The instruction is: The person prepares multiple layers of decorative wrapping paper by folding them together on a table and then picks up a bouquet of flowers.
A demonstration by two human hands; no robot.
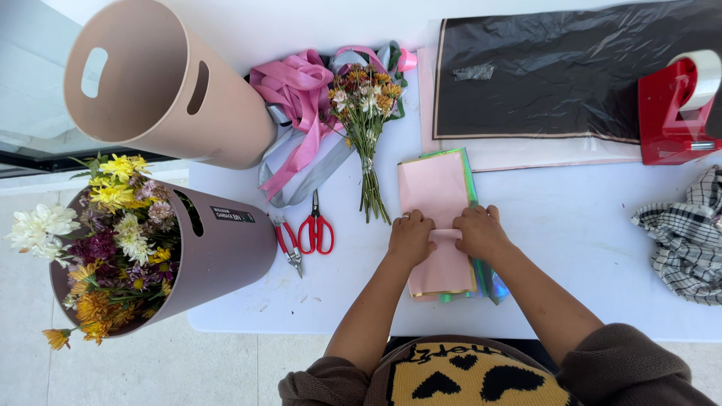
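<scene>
Hands (410,237) (480,229) on pink paper (435,188); white table (587,218), pale floor (150,365).

both hands, left hand (410,237) and right hand (480,231), rest side by side on the folded paper (436,188) on the table (587,218). the bouquet (366,113) lies just left of the paper, scissors (317,225) further left. the tape dispenser (677,109) stands far right.

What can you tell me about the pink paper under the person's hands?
The pink paper is a pale, matte sheet, folded into a long upright rectangle on the white table. It lies on top of other sheets, a shiny iridescent one with green edges showing along its right side and bottom. The left hand and right hand press on its middle, pinching a small crosswise fold between them. A small bouquet lies just beside it, to the left.
</scene>
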